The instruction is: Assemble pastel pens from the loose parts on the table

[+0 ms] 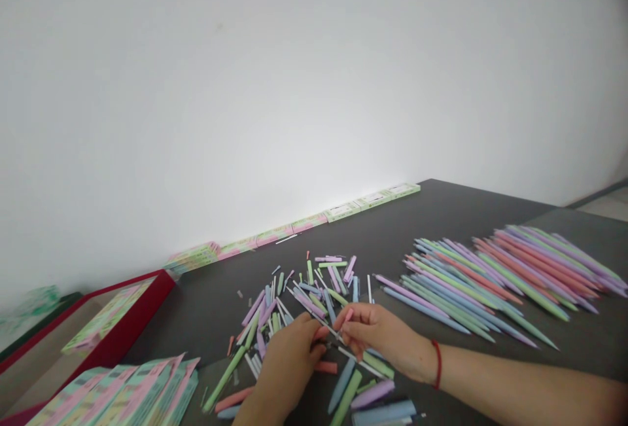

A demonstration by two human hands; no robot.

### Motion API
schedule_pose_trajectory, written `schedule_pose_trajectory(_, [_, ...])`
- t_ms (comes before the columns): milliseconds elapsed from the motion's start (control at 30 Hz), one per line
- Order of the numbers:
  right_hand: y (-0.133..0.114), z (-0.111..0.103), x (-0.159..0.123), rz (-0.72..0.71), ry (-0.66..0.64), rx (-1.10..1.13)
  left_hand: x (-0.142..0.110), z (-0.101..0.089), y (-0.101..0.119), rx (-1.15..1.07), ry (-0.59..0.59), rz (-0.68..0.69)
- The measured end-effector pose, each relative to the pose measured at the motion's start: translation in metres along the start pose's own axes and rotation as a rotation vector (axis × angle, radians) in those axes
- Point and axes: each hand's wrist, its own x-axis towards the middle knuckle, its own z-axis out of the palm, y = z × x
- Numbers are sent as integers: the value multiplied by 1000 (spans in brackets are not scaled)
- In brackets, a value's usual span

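My left hand is closed in a pinch over the pile of pen parts, with its fingertips around one end of a thin pen refill. My right hand is just to the right, also pinching, a small pink pen part sticking up between thumb and forefinger. The refill runs between both sets of fingertips; exactly where each grip ends is hidden. Around and beneath the hands lie loose pen parts: green barrels, a purple barrel, blue pieces and white refills.
Assembled-looking pens lie in slanted rows on the right of the dark table. Flat printed boxes line the wall. A red open box stands left, and printed packets overlap at the front left.
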Motion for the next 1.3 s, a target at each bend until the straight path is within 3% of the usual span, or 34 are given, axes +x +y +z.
schedule_pose_trajectory(267, [-2,1,0,53,10,31,-1,3,5,-73,52,-60])
schedule_pose_trajectory(467, [-8,5,-5,-19,-32,-51,-17,5,2,-815,-34,-128])
schedule_pose_trajectory(667, [-17,13,-14,-84,-50,-60,-21,11,2,-1198,-78,-126])
schedule_pose_trajectory(1033, [-16,12,-14,-102,-56,-80,-20,12,7,-1335,-97,-158])
schedule_pose_trajectory(1300, [-14,15,-16,-75,-123,226,-22,11,7,-1331,-103,-198])
